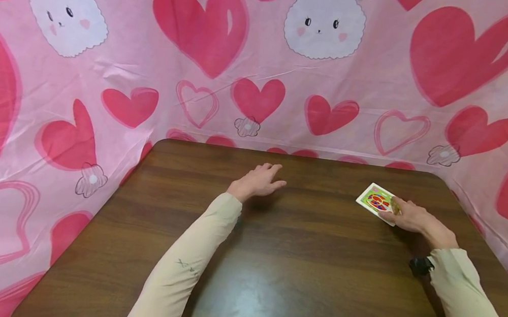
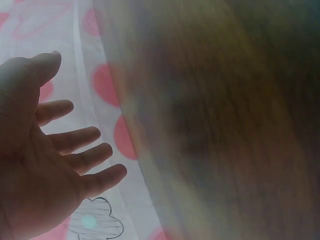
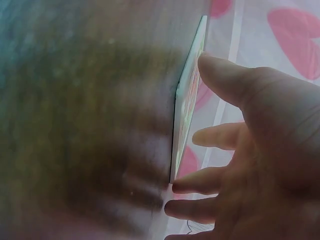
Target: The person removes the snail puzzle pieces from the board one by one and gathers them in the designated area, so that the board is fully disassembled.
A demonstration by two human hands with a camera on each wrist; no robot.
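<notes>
A thin rectangular picture board (image 1: 376,201) with a white border and a green, red and blue print lies flat on the right part of the table. My right hand (image 1: 406,215) is over its right end, thumb and fingers spread and fairly straight. In the right wrist view the board (image 3: 187,102) appears edge-on, with the thumb (image 3: 225,80) right at its printed face and a fingertip close to its lower corner. Over the middle of the table my left hand (image 1: 258,181) holds nothing; the left wrist view shows its fingers (image 2: 82,137) spread apart.
The dark brown wooden table (image 1: 249,260) has rounded far corners. Pink cloth (image 1: 255,51) printed with hearts and white rabbits hangs behind it and along both sides. A black band (image 1: 421,266) sits at the right sleeve's cuff.
</notes>
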